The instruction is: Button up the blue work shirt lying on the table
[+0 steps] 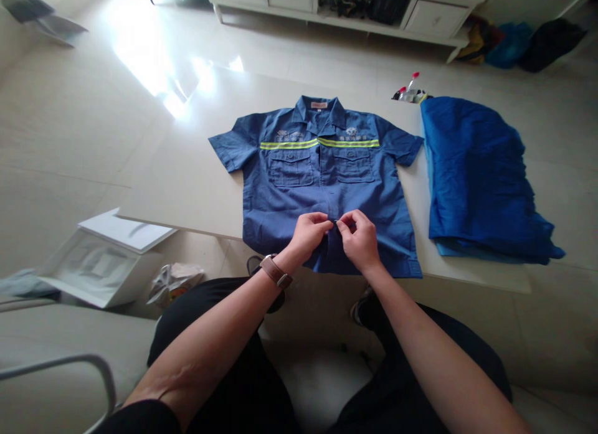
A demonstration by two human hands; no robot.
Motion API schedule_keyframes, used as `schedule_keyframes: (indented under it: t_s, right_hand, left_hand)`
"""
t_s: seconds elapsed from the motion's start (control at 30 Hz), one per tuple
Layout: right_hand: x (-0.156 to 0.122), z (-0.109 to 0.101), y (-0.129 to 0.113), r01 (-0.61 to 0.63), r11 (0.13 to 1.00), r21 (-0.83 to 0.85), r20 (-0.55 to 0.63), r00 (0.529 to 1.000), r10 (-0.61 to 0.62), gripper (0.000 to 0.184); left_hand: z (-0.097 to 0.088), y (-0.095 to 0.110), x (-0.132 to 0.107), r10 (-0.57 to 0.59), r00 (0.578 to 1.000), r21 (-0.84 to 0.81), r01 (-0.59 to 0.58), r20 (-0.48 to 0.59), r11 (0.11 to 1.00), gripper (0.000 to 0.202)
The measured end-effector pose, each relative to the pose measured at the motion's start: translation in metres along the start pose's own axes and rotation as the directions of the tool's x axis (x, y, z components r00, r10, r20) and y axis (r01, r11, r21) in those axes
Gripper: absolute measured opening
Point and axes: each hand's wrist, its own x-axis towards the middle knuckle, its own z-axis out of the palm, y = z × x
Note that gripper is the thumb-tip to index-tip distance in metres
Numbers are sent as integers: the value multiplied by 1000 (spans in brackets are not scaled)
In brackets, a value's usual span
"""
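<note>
A blue short-sleeved work shirt (322, 179) with a yellow reflective stripe across the chest lies flat, front up, on a low pale table (187, 179), collar away from me. My left hand (308, 235) and my right hand (359, 238) meet at the shirt's front placket near the hem. Both pinch the fabric there, fingers closed, thumbs and forefingers almost touching each other. A brown-strapped watch sits on my left wrist.
A pile of bright blue cloth (481, 179) lies on the table's right side. Small red-tipped items (408, 93) stand at the far edge. A white open box (107, 259) sits on the floor at left. A white cabinet (350, 4) stands at the back.
</note>
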Motion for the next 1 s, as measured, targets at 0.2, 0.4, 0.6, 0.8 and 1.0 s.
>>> schedule_keyframes:
  t_s: [0.2,0.4,0.6,0.8,1.0]
  right_hand:
    - [7,5,12,-366,856,366,125,930,345,25]
    - [11,4,13,-644,649,404,334,765,551,29]
    - [11,3,7,-731,606,314,367,682,632,15]
    - [8,5,15,-712,697,84,472,644,601,15]
    - [5,3,23,-231,919,-320,295,897,328,11]
  left_hand:
    - [-3,1,5,101,992,156,-112,74,981,14]
    - [-9,5,4,185,966,499,-253,183,829,24]
    - [-11,-1,1,107,968,577,-223,229,785,27]
    - [-11,9,-7,99,953,771,-290,286,567,20]
    - [-14,5,-11,-127,941,890,-244,313,386,20]
